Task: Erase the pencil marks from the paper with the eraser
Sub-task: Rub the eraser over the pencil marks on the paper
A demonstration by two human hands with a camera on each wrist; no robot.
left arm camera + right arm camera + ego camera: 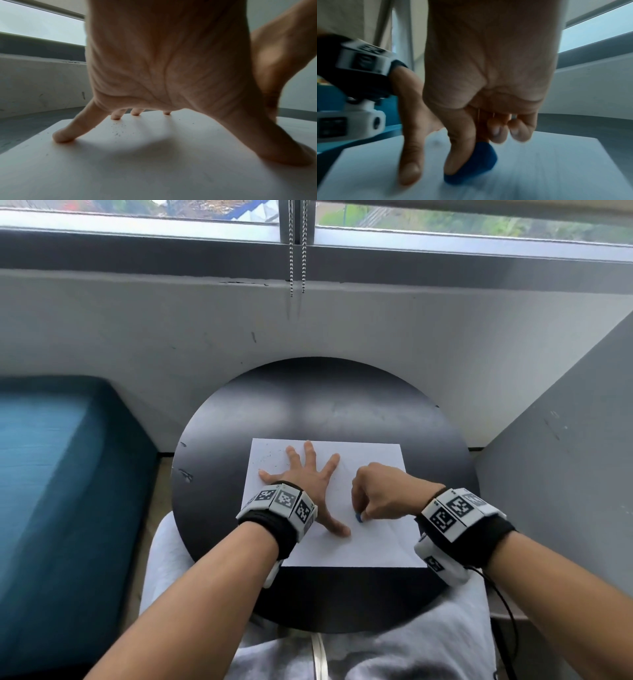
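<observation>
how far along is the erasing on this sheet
Done: dark eraser crumbs lie on the paper near the left hand's spread fingers, so some rubbing has happened. In hand: the right hand pinches the blue eraser against the sheet beside the left thumb. Left: faint pencil lines seem to remain between the hands; how many is unclear.

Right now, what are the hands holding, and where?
The right hand pinches the blue eraser by its upper part. The left hand holds nothing, pressing the paper.

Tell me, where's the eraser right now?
In the head view the blue eraser is pinched in the right hand, pressed on the paper near its middle, just right of the left hand's thumb.
</observation>
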